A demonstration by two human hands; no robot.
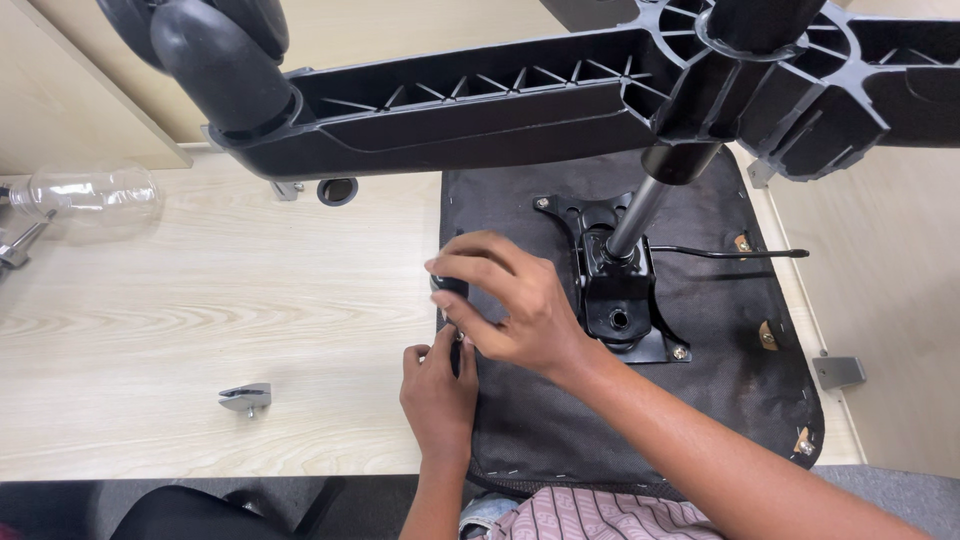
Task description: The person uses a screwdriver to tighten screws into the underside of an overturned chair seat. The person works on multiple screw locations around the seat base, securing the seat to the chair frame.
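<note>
I note seat underside (620,400) flat on table (200,300), base mechanism (620,295) already bolted. Left hand (437,390) pinches small fastener at seat's left edge; right hand (510,300) curls closed over black part (450,288) there. I judge this fitting unfinished; loose bracket (246,398) unused.

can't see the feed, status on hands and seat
Left hand and right hand both at seat left edge, on a small black part. Chair base overhead, clear.
</note>
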